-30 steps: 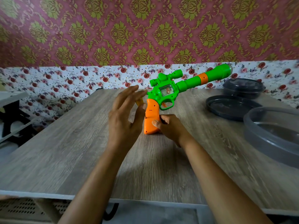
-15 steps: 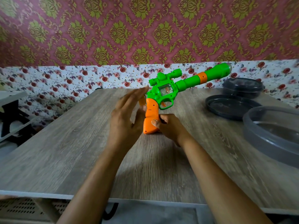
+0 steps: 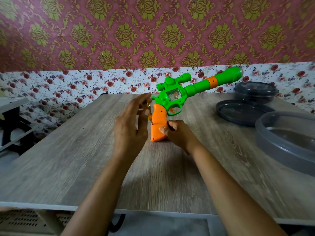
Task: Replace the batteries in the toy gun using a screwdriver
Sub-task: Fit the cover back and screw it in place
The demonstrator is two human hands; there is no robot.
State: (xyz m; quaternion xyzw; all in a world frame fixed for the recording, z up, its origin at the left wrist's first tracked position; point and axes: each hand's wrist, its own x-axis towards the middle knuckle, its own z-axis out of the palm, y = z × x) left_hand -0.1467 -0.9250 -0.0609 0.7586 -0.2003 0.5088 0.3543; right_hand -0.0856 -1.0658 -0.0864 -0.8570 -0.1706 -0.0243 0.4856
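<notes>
A: While the toy gun [image 3: 172,97] stands butt-down on the table [image 3: 85,159], which hand has it?

B: Right hand [image 3: 179,134]. Thumb is on the near face of the orange grip [image 3: 157,128], low down, and the fingers curl round its far edge. Firm hold. The butt touches the wood right beside that hand.

A: Gun orientation?

B: Grip roughly upright, green body above both hands. The barrel [image 3: 204,84] slants up and away, past the right hand's outer side. The scope [image 3: 175,79] is on top.

A: Left hand?

B: Left hand [image 3: 129,128] is just beside the grip, on its left, back of the hand to the camera. The fingers are mostly long, but they pinch a screwdriver [image 3: 149,116] against the thumb. An amber handle peeks out near the fingertips. The shaft runs down to the grip's left face, with the tip at a small hole there.

A: Tip seated in a screw?

B: Cannot tell, too small and a bit blurred.

A: Hands touching each other?

B: No, apart. The orange grip sits between them.

A: Anything else on the table?

B: Three things, all well right of the right hand. A flat dark lid [image 3: 243,113] lies there, with a dark round tub [image 3: 255,91] beyond it. A clear grey round container [image 3: 281,147] sits nearer the camera, cut by the frame edge. None of them touch either hand.
</notes>
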